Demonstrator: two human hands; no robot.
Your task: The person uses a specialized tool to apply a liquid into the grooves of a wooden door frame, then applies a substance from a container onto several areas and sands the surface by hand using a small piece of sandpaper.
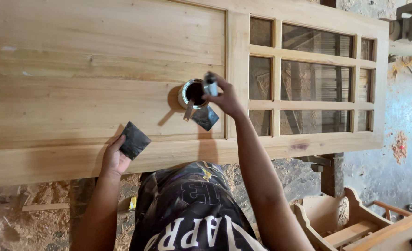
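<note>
Left hand (113, 160) pinching, right hand (225, 96) in closed grip.

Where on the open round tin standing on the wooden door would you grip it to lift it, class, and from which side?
Grip the tin around its upright round wall, probably from its free far-left side. It stands open with dark liquid inside, so it should stay level. The right hand and a scraper crowd the near-right side, and a stick leans out over the near rim.
</note>
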